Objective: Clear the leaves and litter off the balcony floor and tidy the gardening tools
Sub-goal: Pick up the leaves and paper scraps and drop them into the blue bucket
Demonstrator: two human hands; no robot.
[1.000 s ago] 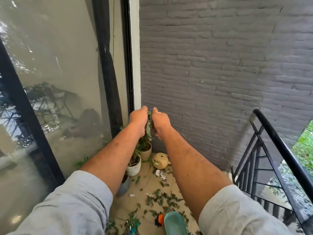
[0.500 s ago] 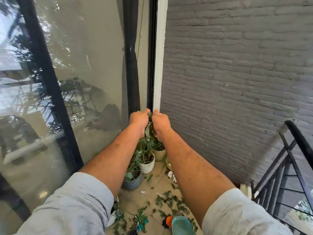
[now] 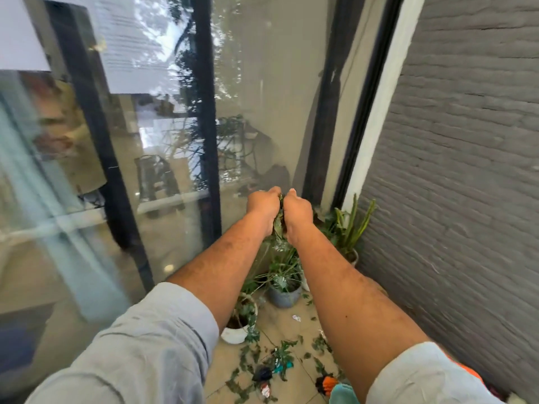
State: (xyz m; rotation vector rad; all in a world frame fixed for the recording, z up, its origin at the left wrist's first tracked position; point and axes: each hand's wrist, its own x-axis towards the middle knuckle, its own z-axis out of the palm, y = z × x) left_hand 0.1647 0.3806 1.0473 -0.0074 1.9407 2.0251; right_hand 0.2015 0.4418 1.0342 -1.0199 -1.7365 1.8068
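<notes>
A bunch of leaves (image 3: 279,221) is squeezed between the left hand (image 3: 264,203) and the right hand (image 3: 298,209), both held out in the air with fingers curled tight around it, above the pots. Below the hands, at 6 o'clock, a blue-grey pot (image 3: 284,295) holds a leafy green plant, a white pot (image 3: 236,330) at 7 o'clock holds soil and a small plant, and a pot (image 3: 351,255) at 3 o'clock holds tall spiky stems. More loose leaves (image 3: 287,349) and bits of litter (image 3: 296,318) lie on the tiled floor (image 3: 280,322) near the pots, beside the grey brick wall (image 3: 466,170) and the glass door (image 3: 163,141).
</notes>
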